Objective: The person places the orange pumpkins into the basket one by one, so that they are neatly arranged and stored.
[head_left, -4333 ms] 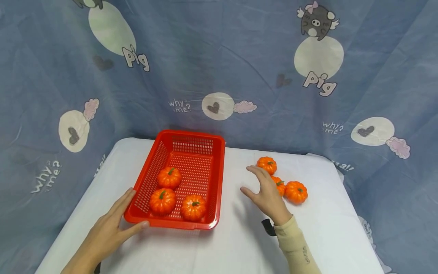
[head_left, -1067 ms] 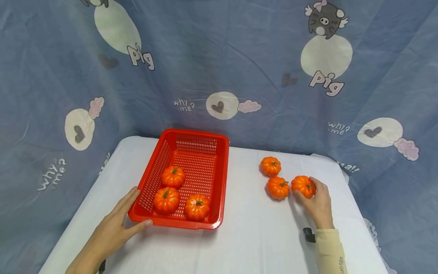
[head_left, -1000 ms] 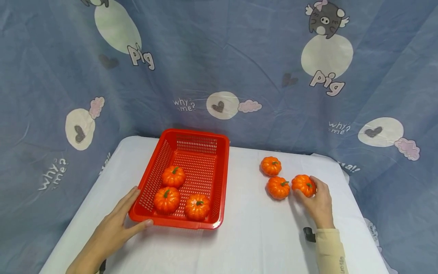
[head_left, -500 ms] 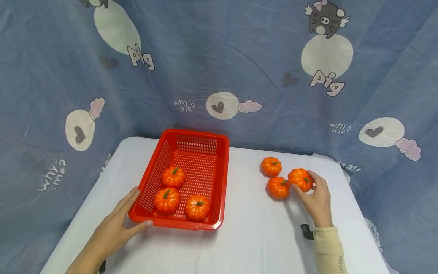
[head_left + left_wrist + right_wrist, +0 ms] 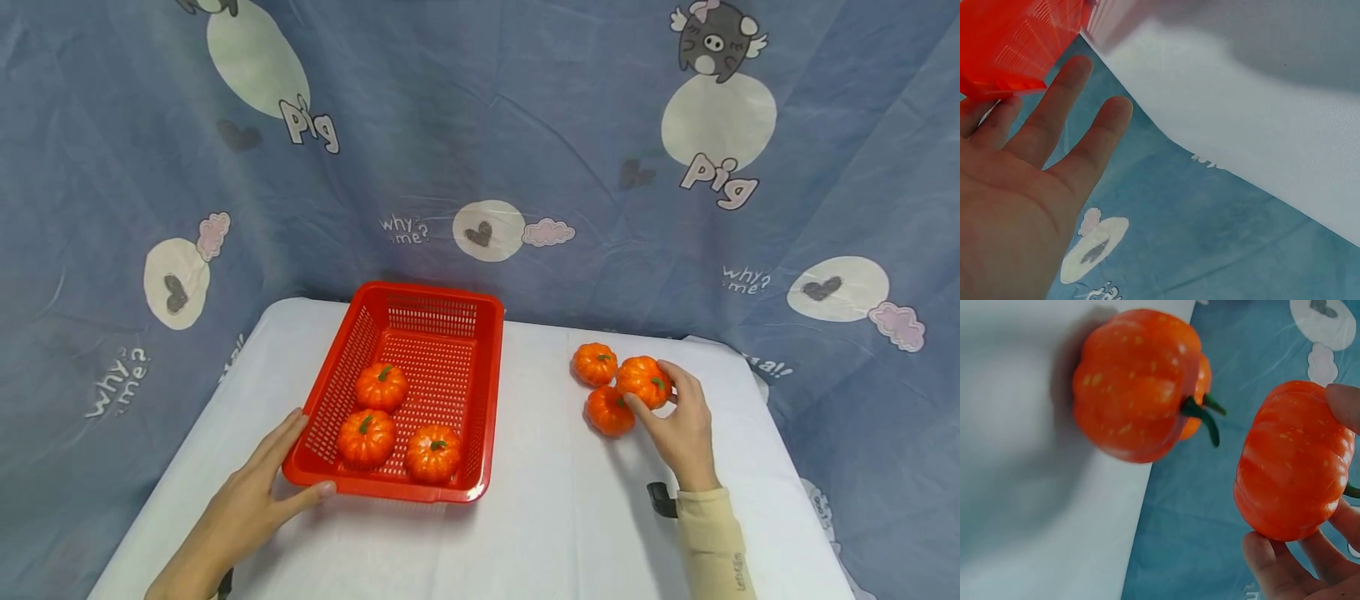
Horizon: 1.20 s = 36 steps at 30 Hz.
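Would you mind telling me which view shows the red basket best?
The head view: the whole basket shows on the table, three pumpkins inside, the left hand at its near corner. The left wrist view catches only one corner; the right wrist view shows none of it.

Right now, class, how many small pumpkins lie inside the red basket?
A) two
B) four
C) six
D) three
D: the head view shows three pumpkins inside the red basket; the other three are outside it on the table, one gripped by the right hand.
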Motion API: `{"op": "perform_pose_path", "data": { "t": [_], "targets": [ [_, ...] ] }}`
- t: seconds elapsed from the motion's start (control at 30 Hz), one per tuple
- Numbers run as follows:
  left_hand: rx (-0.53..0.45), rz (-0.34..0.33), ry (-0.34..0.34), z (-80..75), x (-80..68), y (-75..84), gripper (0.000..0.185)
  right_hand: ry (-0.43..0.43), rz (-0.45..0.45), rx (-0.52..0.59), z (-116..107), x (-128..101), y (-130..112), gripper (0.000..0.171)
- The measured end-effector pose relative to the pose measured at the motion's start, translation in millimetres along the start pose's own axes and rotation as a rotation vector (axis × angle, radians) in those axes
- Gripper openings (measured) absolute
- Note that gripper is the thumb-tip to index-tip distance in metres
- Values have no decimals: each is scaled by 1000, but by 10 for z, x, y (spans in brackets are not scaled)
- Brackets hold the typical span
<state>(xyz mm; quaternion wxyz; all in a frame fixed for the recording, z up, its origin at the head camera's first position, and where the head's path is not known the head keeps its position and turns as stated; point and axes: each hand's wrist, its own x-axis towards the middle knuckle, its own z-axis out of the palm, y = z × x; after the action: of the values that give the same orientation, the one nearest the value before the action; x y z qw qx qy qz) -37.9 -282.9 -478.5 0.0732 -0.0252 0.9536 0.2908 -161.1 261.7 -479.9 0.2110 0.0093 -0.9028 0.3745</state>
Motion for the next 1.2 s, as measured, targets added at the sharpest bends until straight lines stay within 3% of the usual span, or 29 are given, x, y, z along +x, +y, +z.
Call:
{"op": "perform_pose_path", "data": {
  "t": [0.43,1.2],
  "targets": [
    [-16,21,10,-4,8,2,116,-11,-90,60,102,65,-159,69],
    [-28,28,16,2,2,-16,114,-65,-138,105,314,143,-455,70]
  ]
}}
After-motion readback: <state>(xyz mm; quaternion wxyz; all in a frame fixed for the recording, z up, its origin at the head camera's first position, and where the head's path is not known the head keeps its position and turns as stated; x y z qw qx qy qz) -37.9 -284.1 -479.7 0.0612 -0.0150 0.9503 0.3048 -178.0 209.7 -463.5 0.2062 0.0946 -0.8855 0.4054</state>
